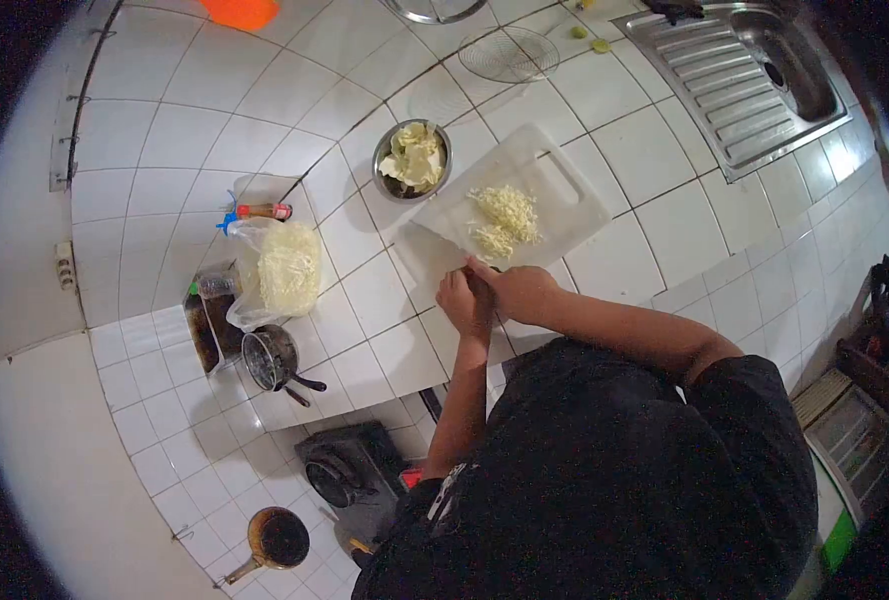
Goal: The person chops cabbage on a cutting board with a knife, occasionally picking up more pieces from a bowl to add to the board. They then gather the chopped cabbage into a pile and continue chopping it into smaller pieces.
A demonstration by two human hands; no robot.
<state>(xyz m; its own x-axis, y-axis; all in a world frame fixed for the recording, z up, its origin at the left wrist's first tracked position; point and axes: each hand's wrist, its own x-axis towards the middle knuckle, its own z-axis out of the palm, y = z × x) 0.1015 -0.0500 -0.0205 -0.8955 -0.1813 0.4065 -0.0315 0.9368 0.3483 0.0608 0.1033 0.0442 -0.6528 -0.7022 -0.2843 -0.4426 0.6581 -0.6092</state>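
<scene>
Both hands meet at the near edge of the white cutting board (577,222). My right hand (525,294) is closed around the dark handle of a knife, mostly hidden by the fingers. The pale knife blade (437,238) seems to point left over the board's corner, hard to separate from the board. My left hand (460,300) is curled against the right hand by the handle; what its fingers grip is hidden. Beyond the hands, a pile of finely shredded cabbage (508,212) lies on the board, with a smaller heap nearer.
A metal bowl (380,180) holds cabbage leaves (415,160). Left of it stand a plastic bag of shredded cabbage (288,268), a sauce bottle (265,211) and small pots (270,358). A round wire rack (510,54) lies behind the board; a steel sink (710,75) is far right.
</scene>
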